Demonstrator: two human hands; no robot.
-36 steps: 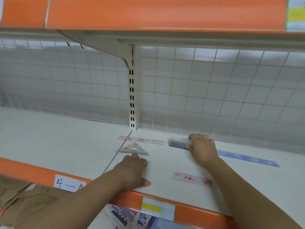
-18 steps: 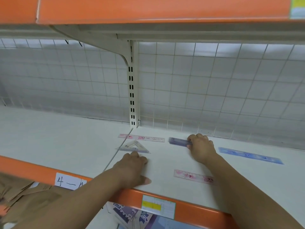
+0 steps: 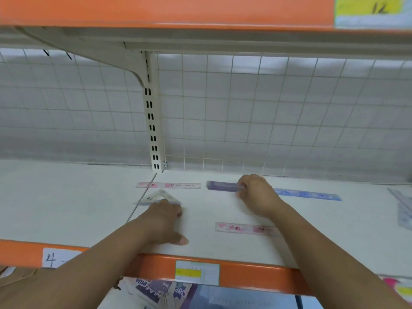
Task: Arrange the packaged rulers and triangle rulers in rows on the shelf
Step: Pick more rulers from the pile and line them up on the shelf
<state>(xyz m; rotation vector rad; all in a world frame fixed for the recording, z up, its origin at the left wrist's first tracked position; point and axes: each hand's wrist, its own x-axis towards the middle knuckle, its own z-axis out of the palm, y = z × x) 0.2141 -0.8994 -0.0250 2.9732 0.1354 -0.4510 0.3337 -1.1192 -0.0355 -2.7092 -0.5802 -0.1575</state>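
Early days, I judge: on the shelf [image 3: 66, 208] the right grip [image 3: 256, 195] curls round a purple ruler pack [image 3: 220, 186] at the back, the left grip [image 3: 165, 224] lies flat touching the triangle ruler [image 3: 159, 198], a pink ruler [image 3: 243, 228] apart in front

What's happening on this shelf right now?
A person is laying out packaged rulers on the white shelf. The right hand grips a purple ruler bundle near the back, between the back pink ruler and a blue ruler. The left hand lies flat, fingertips at the near edge of a triangle ruler. The front pink ruler lies nearer the edge.
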